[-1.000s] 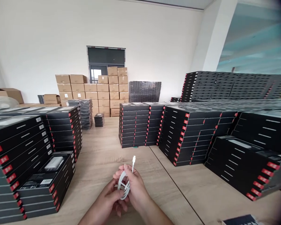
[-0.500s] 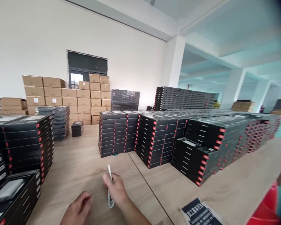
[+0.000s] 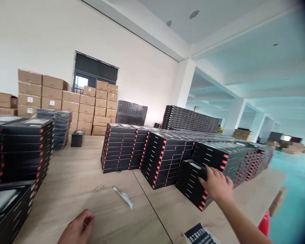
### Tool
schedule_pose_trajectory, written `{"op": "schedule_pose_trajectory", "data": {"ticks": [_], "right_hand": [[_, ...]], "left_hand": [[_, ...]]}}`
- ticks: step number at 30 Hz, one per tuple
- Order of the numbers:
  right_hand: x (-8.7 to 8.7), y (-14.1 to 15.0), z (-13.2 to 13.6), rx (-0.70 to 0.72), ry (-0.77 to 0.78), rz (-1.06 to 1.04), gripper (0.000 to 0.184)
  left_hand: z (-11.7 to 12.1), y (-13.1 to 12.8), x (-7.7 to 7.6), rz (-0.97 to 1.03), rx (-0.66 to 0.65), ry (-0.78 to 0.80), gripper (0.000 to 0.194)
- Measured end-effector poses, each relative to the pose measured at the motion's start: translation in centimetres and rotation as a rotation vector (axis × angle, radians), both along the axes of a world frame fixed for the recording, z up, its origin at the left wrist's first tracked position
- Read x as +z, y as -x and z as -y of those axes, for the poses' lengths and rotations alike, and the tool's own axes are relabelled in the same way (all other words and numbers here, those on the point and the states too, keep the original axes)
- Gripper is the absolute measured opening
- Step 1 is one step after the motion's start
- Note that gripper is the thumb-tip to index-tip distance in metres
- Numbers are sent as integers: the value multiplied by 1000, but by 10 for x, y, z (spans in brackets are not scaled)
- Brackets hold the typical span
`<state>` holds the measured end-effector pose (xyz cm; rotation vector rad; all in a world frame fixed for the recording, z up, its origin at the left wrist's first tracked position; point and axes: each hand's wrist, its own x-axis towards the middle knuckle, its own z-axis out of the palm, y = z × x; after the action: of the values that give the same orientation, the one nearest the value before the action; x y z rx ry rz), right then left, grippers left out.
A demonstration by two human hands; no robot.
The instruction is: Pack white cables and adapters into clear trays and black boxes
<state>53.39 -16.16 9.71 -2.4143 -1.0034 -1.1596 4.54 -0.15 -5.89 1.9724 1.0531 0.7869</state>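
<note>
A white charging cable (image 3: 123,196), coiled into a narrow bundle, lies on the wooden table (image 3: 104,223) with one plug end pointing left. Low at the left, my left hand (image 3: 78,225) hovers over the tabletop with its fingers loosely curled and nothing in them. My right hand (image 3: 217,184) is stretched out to the right, at the top of a short stack of black boxes (image 3: 190,184) with red corner labels. Its thumb is on the near side of the top box and its fingers reach over the upper edge; part of that box is hidden beneath the hand.
Taller stacks of black boxes (image 3: 124,149) stand across the table, with more stacks (image 3: 22,145) at the left. A printed dark sheet (image 3: 199,234) lies near the front edge. Brown cartons (image 3: 73,105) are piled by the wall. A red object (image 3: 264,223) is beside the table.
My right hand has put the coiled cable down on the table and moved right to the short black box stack. My left hand came away from the cable. The view has turned right.
</note>
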Motion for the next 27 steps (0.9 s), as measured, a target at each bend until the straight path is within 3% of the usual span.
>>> {"op": "schedule_pose_trajectory", "data": {"ticks": [3, 5, 8, 12, 15, 16, 18, 20, 21, 24, 25, 27], "right_hand": [[-7, -29, 26, 181, 79, 182, 26], [-7, -18, 32, 340, 22, 392, 25], [-4, 41, 27, 563, -97, 563, 26], [-23, 167, -4, 940, -139, 457, 31], [-53, 261, -43, 1316, 11, 294, 37], [-63, 286, -57, 1416, 94, 220, 38], [-78, 324, -82, 1541, 234, -3, 40], [-89, 346, -103, 1512, 232, -415, 59], [-94, 352, -112, 1484, 204, -661, 62], [-109, 364, -129, 1476, 151, -1305, 43], [-114, 367, -131, 1491, 139, -1405, 36], [-122, 374, -131, 1466, 84, -1381, 30]], "left_hand": [[8, -1, 13, 27, 38, 24, 21], [11, -4, 15, 97, 49, 67, 23], [14, -10, 14, 278, 4, 240, 39], [22, -20, 20, 670, -131, 728, 61], [20, -17, 25, 996, -162, 904, 62], [17, -13, 26, 1068, -104, 895, 55], [6, 0, 26, 1151, 149, 810, 38], [-4, 15, 27, 1150, 379, 700, 31], [-7, 23, 28, 1129, 425, 654, 33], [-11, 36, 32, 984, 367, 549, 46], [-11, 36, 33, 896, 372, 493, 50], [-10, 33, 33, 713, 435, 340, 62]]}}
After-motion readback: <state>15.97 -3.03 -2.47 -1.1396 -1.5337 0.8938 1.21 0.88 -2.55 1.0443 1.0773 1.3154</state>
